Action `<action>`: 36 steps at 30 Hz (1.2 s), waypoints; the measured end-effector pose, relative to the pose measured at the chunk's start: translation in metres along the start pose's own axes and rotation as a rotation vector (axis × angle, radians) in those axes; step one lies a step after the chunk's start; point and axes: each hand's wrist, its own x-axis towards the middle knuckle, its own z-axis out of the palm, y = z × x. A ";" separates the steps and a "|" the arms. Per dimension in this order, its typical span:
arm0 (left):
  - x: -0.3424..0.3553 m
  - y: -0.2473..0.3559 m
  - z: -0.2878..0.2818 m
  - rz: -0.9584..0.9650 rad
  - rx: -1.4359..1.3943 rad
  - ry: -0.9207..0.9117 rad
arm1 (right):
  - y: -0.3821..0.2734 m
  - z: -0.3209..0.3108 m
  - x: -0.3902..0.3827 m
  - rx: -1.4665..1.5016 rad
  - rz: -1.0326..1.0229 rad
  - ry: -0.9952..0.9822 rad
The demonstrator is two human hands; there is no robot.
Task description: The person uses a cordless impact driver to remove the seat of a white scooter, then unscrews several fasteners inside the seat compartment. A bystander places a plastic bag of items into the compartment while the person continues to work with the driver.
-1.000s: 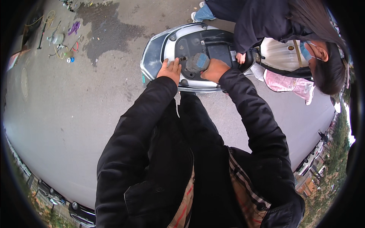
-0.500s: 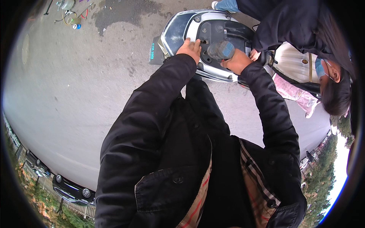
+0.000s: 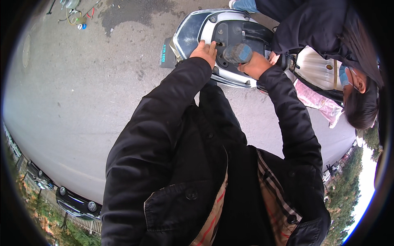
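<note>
We found the dark grey tool with a blue end (image 3: 236, 54), apparently a power driver, over the near part of the scooter's dark panel (image 3: 230, 33), just right of a small rectangular opening (image 3: 221, 44). Our right hand (image 3: 255, 65) was closed around the tool's handle; our left hand (image 3: 204, 53) grasped nothing and lay spread on the white rim (image 3: 208, 30), fingertips beside the opening. The tool's tip was hidden beneath its body, so we could not tell whether it touched a fastener. We judged that good practice called for holding the tool square to the panel, seating the tip fully before squeezing, and leaning in with steady, modest pressure, as plastic seemed likely to crack under force. The spread left hand looked well placed for bracing, provided its fingers stayed clear of the tip. A co-worker's hand (image 3: 273, 58) was near our right, so we noted care against slips that way.
</note>
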 end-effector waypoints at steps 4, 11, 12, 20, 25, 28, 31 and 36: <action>-0.001 -0.001 0.001 -0.006 -0.015 0.047 | -0.009 -0.006 -0.004 -0.081 0.100 -0.042; -0.001 0.001 0.007 -0.015 0.033 0.099 | -0.016 -0.006 -0.005 -0.095 0.134 -0.010; -0.001 0.001 0.007 -0.017 0.036 0.101 | -0.017 -0.006 -0.005 -0.110 0.114 -0.008; -0.001 0.001 0.010 -0.020 0.009 0.140 | -0.013 -0.021 -0.008 -0.132 0.088 -0.097; -0.001 0.001 0.015 -0.020 0.009 0.188 | 0.000 -0.036 -0.013 0.072 -0.047 -0.021; -0.001 0.000 0.016 -0.018 0.007 0.214 | -0.001 -0.045 -0.017 0.254 0.001 0.062; 0.000 0.001 0.014 -0.033 0.020 0.176 | -0.007 -0.048 -0.013 0.429 0.092 0.140; 0.002 0.002 0.008 -0.027 0.025 0.084 | -0.011 -0.039 0.011 0.635 0.149 0.130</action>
